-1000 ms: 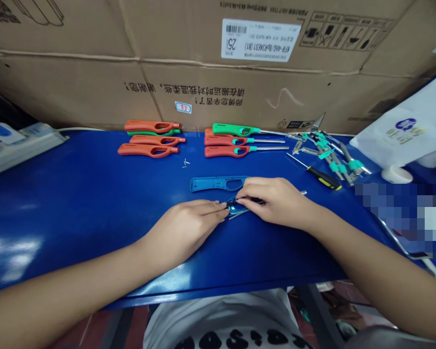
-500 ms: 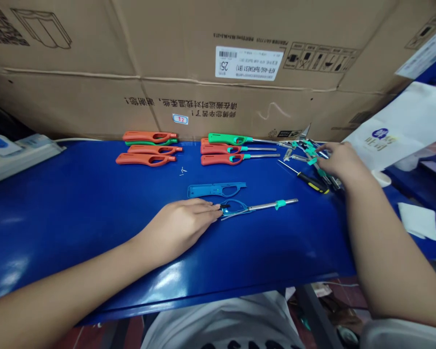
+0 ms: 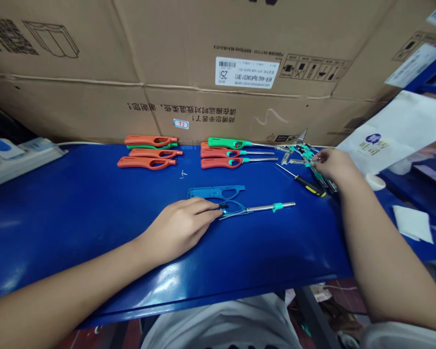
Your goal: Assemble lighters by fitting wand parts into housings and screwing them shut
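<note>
Head view: the left hand (image 3: 183, 224) holds a blue casing half (image 3: 241, 212), metal tube (image 3: 262, 208) at its end, against the table (image 3: 94, 203); the right hand (image 3: 332, 165) reaches the parts pile (image 3: 305, 152), its grip indeterminable. Lifting a tangled part may drag others; left-hand slippage may unseat the tube.

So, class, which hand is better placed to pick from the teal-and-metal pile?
Probably the right hand: it is at the pile, while the left hand covers part of a blue casing, farther away.
</note>
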`<state>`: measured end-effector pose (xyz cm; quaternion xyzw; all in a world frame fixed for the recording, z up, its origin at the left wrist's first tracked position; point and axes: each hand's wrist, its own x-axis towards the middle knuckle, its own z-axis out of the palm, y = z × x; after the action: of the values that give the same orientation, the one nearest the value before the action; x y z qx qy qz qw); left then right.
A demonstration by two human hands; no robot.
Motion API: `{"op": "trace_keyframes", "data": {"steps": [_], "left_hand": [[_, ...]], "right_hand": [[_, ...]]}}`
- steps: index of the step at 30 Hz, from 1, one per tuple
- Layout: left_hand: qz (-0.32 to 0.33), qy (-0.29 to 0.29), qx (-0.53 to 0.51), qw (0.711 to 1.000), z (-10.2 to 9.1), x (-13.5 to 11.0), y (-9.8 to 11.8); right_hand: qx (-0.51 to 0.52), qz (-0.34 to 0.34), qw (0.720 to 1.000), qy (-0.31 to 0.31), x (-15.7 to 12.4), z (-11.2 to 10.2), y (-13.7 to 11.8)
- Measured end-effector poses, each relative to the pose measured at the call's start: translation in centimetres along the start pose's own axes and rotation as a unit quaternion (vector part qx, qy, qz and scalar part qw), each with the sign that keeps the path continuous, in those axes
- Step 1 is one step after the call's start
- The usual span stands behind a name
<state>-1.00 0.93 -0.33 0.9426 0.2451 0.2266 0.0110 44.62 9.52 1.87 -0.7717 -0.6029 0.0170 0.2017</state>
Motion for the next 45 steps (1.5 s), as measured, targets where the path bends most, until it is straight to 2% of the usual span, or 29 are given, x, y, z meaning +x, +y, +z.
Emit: {"op": "trace_keyframes", "data": {"steps": [4, 7, 10, 14, 18, 25, 28, 32, 34, 38, 45], "left_hand": [[-0.010, -0.004, -0.008, 1.000, 0.0, 0.0, 0.0], [-0.015, 0.002, -0.018, 1.000, 0.0, 0.1, 0.0], [-0.017, 0.006, -0.030, 0.999, 0.0, 0.2, 0.1], [-0.020, 0.010, -0.037, 0.999, 0.0, 0.3, 0.2], [-0.021, 0.012, -0.036, 0.999, 0.0, 0.3, 0.1], [-0.028, 0.013, -0.043, 0.999, 0.0, 0.3, 0.2], [-0.033, 0.014, -0.050, 0.998, 0.0, 0.4, 0.3], [-0.036, 0.010, -0.052, 0.998, -0.1, 0.5, 0.4], [-0.036, 0.008, -0.052, 0.998, -0.1, 0.5, 0.3], [-0.035, 0.006, -0.054, 0.998, 0.0, 0.4, 0.3], [-0.059, 0.004, -0.052, 0.997, 0.0, 0.4, 0.2]], "right_hand": [[0.037, 0.003, 0.999, -0.015, -0.9, -0.1, -2.4], [0.098, -0.048, 0.992, -0.068, -2.3, 0.3, -5.3], [0.199, -0.142, 0.951, -0.189, -4.1, 0.9, -8.2], [0.168, -0.235, 0.920, -0.265, -5.9, 1.7, -10.3], [0.117, -0.317, 0.912, -0.234, -6.6, 2.2, -10.6], [0.120, -0.375, 0.905, -0.163, -7.2, 2.9, -11.6], [0.200, -0.334, 0.905, -0.172, -7.7, 2.9, -12.3], [0.281, -0.266, 0.891, -0.239, -8.1, 2.6, -12.7], [0.246, -0.284, 0.892, -0.250, -8.0, 2.4, -12.5], [0.141, -0.356, 0.894, -0.233, -7.4, 2.4, -11.7], [0.103, -0.379, 0.891, -0.228, -7.6, 1.9, -11.8]]}}
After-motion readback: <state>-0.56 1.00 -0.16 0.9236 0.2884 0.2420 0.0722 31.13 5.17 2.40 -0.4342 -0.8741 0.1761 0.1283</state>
